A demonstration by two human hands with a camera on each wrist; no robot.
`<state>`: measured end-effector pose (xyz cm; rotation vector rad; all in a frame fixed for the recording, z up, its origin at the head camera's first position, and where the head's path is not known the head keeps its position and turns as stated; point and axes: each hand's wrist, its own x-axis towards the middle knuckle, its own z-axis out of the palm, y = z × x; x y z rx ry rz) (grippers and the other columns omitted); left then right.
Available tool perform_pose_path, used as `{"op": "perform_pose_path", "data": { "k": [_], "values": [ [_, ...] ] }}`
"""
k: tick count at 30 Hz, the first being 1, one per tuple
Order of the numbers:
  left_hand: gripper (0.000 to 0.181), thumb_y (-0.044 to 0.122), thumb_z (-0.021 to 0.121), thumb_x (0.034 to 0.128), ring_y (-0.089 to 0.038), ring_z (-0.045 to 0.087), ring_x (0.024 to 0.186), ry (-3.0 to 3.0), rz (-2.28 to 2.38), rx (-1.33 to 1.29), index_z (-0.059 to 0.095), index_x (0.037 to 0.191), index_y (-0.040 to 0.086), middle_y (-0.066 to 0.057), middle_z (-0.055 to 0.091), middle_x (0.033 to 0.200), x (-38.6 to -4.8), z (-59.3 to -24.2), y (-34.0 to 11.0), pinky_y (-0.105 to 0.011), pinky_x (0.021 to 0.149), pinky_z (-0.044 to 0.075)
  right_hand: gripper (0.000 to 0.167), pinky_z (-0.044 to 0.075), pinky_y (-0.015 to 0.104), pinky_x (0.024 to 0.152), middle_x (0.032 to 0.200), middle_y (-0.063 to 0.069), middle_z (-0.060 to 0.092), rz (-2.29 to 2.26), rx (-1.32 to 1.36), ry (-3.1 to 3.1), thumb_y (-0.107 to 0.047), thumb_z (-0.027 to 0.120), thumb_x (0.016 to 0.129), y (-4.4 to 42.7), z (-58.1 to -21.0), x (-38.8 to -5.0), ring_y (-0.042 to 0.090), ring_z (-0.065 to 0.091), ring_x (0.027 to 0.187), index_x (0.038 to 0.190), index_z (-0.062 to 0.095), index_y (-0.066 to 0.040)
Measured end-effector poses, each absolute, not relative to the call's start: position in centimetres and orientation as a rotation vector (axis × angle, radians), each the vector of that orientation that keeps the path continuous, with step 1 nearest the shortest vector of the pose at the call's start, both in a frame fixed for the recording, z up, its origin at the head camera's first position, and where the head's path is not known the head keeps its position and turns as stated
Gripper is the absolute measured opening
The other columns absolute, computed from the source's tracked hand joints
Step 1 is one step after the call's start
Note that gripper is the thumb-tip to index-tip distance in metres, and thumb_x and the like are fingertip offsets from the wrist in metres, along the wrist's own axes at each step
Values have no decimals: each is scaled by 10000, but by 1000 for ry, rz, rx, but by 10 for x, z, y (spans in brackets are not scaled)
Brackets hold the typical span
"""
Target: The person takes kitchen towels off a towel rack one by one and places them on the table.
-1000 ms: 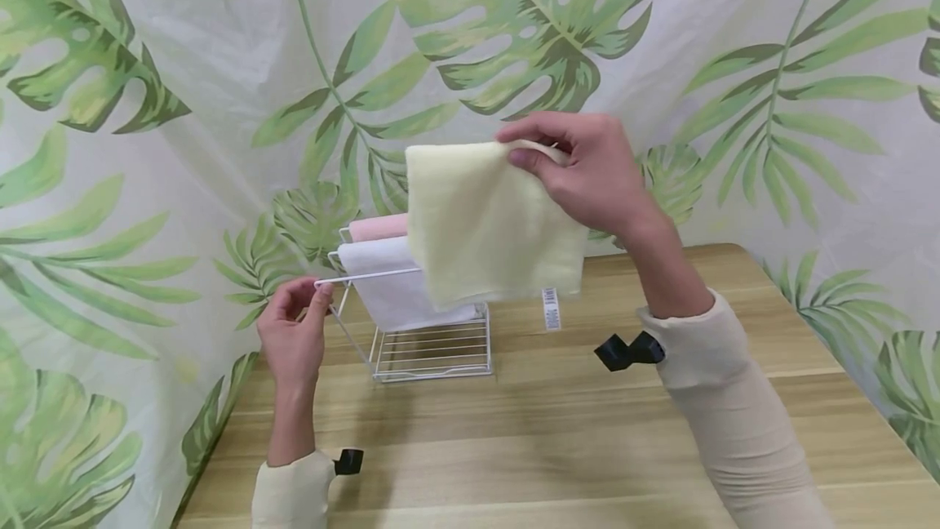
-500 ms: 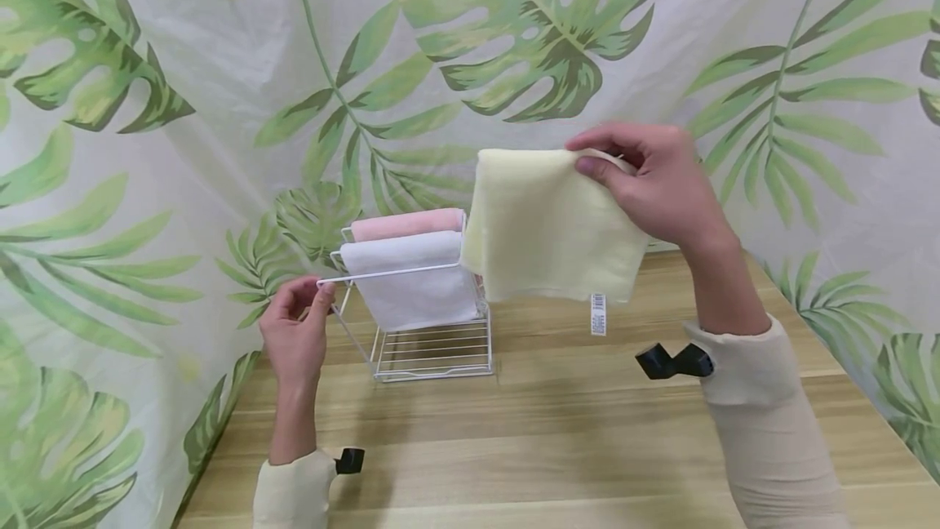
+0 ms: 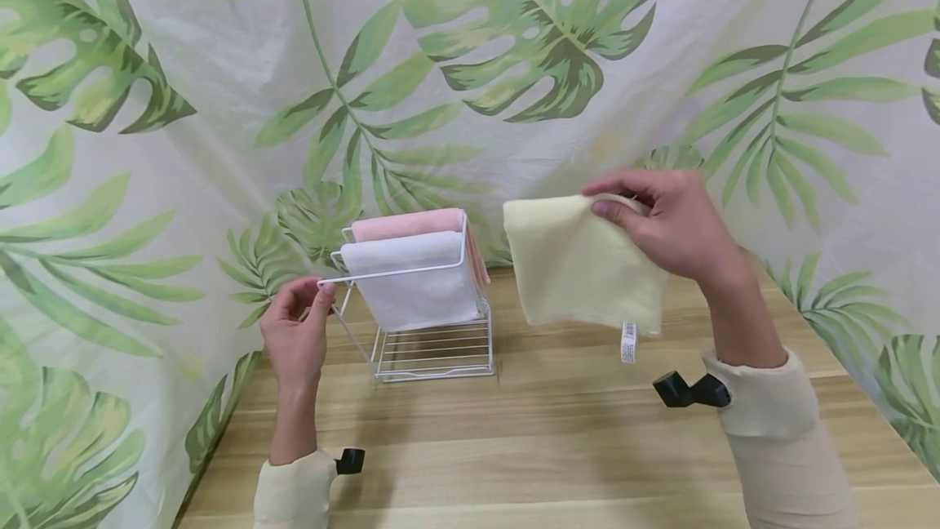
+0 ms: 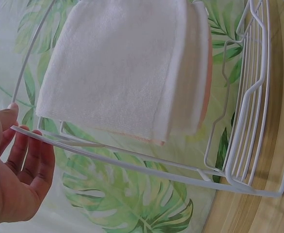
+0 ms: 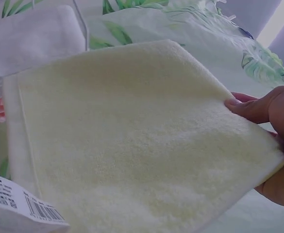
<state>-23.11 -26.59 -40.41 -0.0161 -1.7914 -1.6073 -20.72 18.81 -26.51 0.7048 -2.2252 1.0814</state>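
Note:
A pale yellow folded towel [image 3: 580, 264] hangs in the air right of the white wire rack [image 3: 433, 375]; my right hand [image 3: 668, 223] pinches its top edge. A white printed label dangles from its lower edge. My left hand [image 3: 297, 333] grips the near left corner of the rack's front top bar, and in the left wrist view the left hand [image 4: 20, 170] has thumb and fingers at that corner. A white towel [image 3: 411, 280] and, behind it, a pink towel [image 3: 407, 224] drape over the rack's rear bars. The front bar carries no towel.
The rack stands on a wooden table [image 3: 543, 447]. Behind and beside the table hangs a leaf-patterned cloth [image 3: 514, 137]. Black devices are fixed at both sleeve cuffs.
The yellow towel has moved right, away from the rack, and then lower, held in my right hand. My left hand stays at the rack's corner.

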Motion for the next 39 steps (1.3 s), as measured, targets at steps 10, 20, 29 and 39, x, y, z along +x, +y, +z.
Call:
{"op": "perform_pose_path", "data": {
  "k": [10,20,29,39],
  "values": [
    [276,107,816,964,-41,673,715,-1789,-1611,-25,716,1101,-111,52,690,850,-231,-405,-265,-128,656,618,151,518,145,608,1043,71,834,1242,763,-2343,-32,792,960,184,-300,-201,28,674,757,1081,845,-106],
    [259,93,818,959,-38,673,707,-1780,-1612,-27,720,1093,-106,51,690,845,-231,-405,-265,-131,644,615,166,562,154,677,1087,96,826,1393,769,-2397,-22,769,976,183,-333,-195,16,693,850,1115,834,-85],
    [272,83,818,956,-51,674,718,-1777,-1622,-33,716,1102,-122,44,689,851,-231,-405,-266,-138,649,623,163,585,184,707,1063,48,823,1469,799,-2481,-60,771,983,178,-362,-188,31,682,832,1128,826,-108],
    [260,94,812,964,-55,667,712,-1804,-1595,-23,725,1105,-106,46,683,853,-229,-404,-266,-128,643,612,160,588,218,696,1048,24,824,1555,848,-2496,-65,762,989,174,-380,-177,62,671,808,1126,826,-117]
  ]
}}
